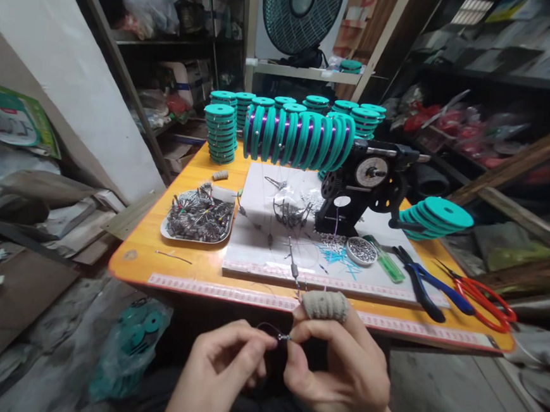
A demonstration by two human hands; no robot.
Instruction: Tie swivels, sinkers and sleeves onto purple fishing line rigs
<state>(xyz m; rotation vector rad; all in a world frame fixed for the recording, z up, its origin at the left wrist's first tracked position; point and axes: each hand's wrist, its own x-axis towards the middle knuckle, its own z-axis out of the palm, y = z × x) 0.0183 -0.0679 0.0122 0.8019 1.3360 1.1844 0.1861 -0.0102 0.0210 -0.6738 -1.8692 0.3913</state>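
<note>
Between fingertips (270,341), metal piece (284,337), axis seemingly crosswise

A tiny, shiny metal piece (284,337) spans the gap between the left hand (228,370) and right hand (346,361), nearly level, at six o'clock in the view. A thin dark line (268,325) bows toward its ten o'clock; a ribbed grey sleeve (325,305) rings a right finger at two.

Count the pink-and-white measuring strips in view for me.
2. One strip runs along the table's front edge, partly hidden by the right hand; the other strip runs along the pale board's front edge. Others may be hidden.
</note>
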